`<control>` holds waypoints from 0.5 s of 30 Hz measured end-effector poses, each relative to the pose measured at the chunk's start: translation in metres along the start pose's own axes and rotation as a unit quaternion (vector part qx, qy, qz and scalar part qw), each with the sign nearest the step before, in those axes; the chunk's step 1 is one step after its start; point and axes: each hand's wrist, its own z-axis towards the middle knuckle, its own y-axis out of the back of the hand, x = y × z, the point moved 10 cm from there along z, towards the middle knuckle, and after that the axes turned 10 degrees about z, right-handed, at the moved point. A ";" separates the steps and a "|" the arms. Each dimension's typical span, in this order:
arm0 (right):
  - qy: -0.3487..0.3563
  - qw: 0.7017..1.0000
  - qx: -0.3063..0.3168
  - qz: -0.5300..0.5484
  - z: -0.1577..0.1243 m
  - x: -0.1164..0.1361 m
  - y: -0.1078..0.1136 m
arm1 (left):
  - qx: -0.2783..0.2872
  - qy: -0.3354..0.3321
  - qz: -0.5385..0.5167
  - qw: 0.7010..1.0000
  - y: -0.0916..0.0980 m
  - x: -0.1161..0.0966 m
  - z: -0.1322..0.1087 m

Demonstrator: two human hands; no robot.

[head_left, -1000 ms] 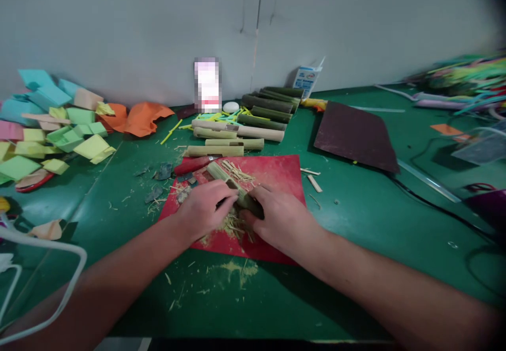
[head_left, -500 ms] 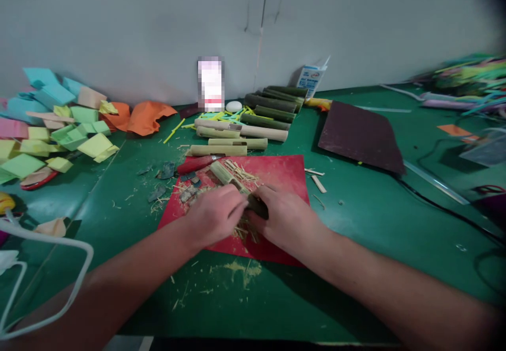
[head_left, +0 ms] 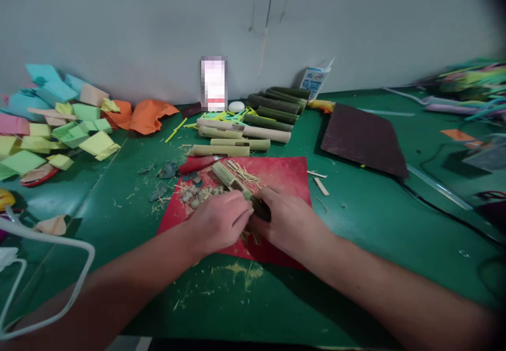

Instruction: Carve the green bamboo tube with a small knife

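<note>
A notched bamboo tube slants over a red sheet, its lower end dark. My right hand is wrapped around that lower end. Against the tube's side lies my left hand, its fingers closed in a pinch; a thin dark edge shows at the fingertips, and what they hold is hidden. Bamboo splinters are scattered beside the tube. A red-handled tool rests at the sheet's upper edge, and several grey scraps lie left of the tube.
More bamboo tubes lie behind the sheet on the green table. A lit phone leans on the wall. Folded coloured papers are piled left; a dark brown sheet lies right. A white cable loops at front left.
The whole view has shifted slightly. My left hand has moved a little down and right along the bamboo tube, uncovering more grey scraps. My right hand keeps its hold.
</note>
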 end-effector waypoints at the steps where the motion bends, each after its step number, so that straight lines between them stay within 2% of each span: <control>1: 0.000 1.000 -0.002 0.002 0.000 0.000 0.000 | -0.001 -0.001 -0.001 1.000 0.000 0.000 0.000; 7: 0.006 1.000 -0.006 -0.005 0.000 0.001 0.001 | -0.002 -0.010 0.016 1.000 0.002 -0.002 0.000; 10: 0.001 1.000 -0.005 -0.013 -0.001 -0.001 0.001 | -0.021 -0.001 0.004 1.000 0.007 0.000 0.001; 13: 0.007 1.000 -0.005 -0.012 -0.001 -0.001 0.000 | 0.001 -0.008 -0.009 1.000 0.001 -0.001 0.002; 15: 0.007 1.000 -0.008 -0.015 -0.001 -0.001 0.000 | -0.007 -0.007 -0.017 1.000 0.002 0.001 0.002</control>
